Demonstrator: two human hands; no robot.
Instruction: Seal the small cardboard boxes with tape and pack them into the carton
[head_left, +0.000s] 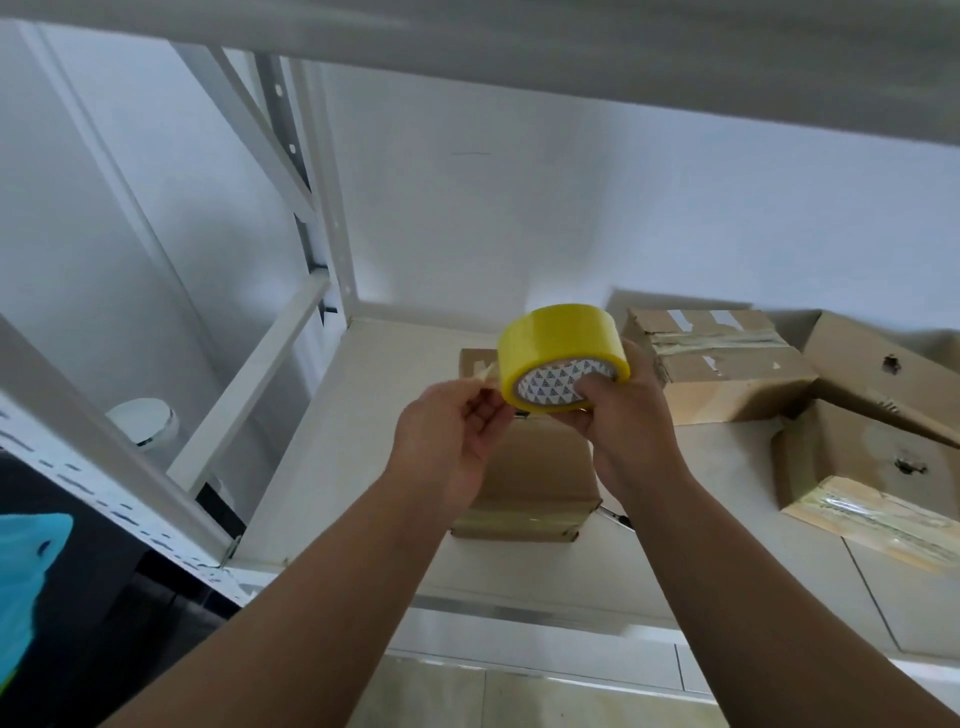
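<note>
White shelf (363, 467) carries everything. Small box (540, 478) sits right under the hands, with three taped boxes (727, 374) piled to its right. Yellow tape roll (556, 338) is in the air above the small box. Right hand (623, 415) grip: fingers in the core, clamped on the roll. Left hand (447, 447) grip: pinching the peeled tape end (485, 375).

I count one yellow tape roll (556, 338) between my left hand (447, 447) and right hand (628, 415), one cardboard box (540, 467) beneath them, and three more boxes (727, 374) (883, 374) (857, 467) to their right.
</note>
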